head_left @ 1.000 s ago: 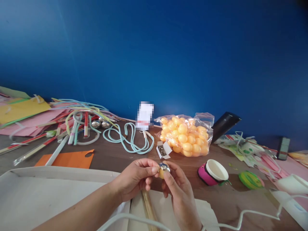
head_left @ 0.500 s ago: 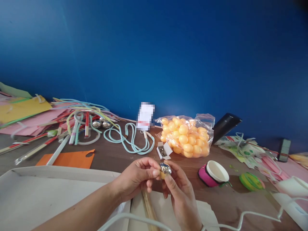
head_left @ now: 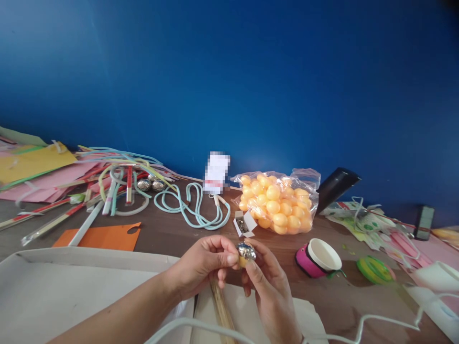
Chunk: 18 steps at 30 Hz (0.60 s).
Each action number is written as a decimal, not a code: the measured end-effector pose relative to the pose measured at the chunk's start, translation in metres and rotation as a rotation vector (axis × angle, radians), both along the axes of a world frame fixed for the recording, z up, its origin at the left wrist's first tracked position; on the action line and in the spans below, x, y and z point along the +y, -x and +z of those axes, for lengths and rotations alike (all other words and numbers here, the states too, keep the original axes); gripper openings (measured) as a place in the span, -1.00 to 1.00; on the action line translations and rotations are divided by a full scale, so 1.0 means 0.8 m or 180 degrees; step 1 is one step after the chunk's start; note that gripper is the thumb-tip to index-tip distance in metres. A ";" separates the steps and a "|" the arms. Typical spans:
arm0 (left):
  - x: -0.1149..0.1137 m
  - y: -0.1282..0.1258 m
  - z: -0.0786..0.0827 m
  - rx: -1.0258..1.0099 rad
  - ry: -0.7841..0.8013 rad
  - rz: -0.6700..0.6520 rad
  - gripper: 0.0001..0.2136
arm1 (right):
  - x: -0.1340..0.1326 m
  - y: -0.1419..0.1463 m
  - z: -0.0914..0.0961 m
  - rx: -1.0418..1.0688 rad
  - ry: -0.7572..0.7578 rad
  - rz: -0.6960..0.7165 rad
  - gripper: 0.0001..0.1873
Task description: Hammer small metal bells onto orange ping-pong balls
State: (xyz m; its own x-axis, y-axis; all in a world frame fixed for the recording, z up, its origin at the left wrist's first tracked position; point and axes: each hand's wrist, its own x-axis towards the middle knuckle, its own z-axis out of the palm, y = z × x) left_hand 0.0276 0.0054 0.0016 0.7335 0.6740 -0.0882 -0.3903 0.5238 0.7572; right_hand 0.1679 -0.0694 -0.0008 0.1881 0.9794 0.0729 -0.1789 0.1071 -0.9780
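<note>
Between my hands is an orange ping-pong ball point(head_left: 246, 251), its upper part covered with shiny silver metal and orange showing below. My right hand point(head_left: 270, 282) grips it with thumb and fingers from the right. My left hand point(head_left: 206, 260) is closed in a pinch at the ball's left side; whatever lies between thumb and forefinger is hidden. Just beyond the hands stands a small open white box point(head_left: 244, 224) with small metallic pieces in it. Behind that box lies a clear plastic bag of orange balls point(head_left: 278, 203).
A pale blue cord point(head_left: 190, 210) lies coiled behind my hands. Several silver balls point(head_left: 152, 183) rest among colourful tubes and sticks. At right are a pink-banded white cup point(head_left: 319, 258) and a green tape roll point(head_left: 375, 270). A white tray point(head_left: 89, 255) and wooden stick point(head_left: 222, 308) are near me.
Both hands stay at nearly the same place, with the ball held between them. The ball has shifted or turned very slightly; the things around it have not moved.
</note>
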 end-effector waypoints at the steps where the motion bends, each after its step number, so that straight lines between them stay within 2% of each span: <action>1: 0.000 0.000 0.000 0.0000 -0.0003 0.0002 -0.91 | 0.000 0.000 0.000 -0.0005 0.0008 -0.0005 -0.67; 18: -0.001 0.000 0.003 0.0029 -0.0011 -0.0003 -0.91 | 0.000 -0.001 0.000 -0.0068 0.0056 -0.0061 -0.67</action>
State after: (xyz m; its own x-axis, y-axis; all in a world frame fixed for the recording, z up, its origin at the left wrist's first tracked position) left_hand 0.0280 0.0049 0.0043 0.7333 0.6736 -0.0924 -0.3829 0.5215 0.7625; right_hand 0.1689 -0.0695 -0.0010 0.2056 0.9768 0.0597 -0.1560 0.0930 -0.9834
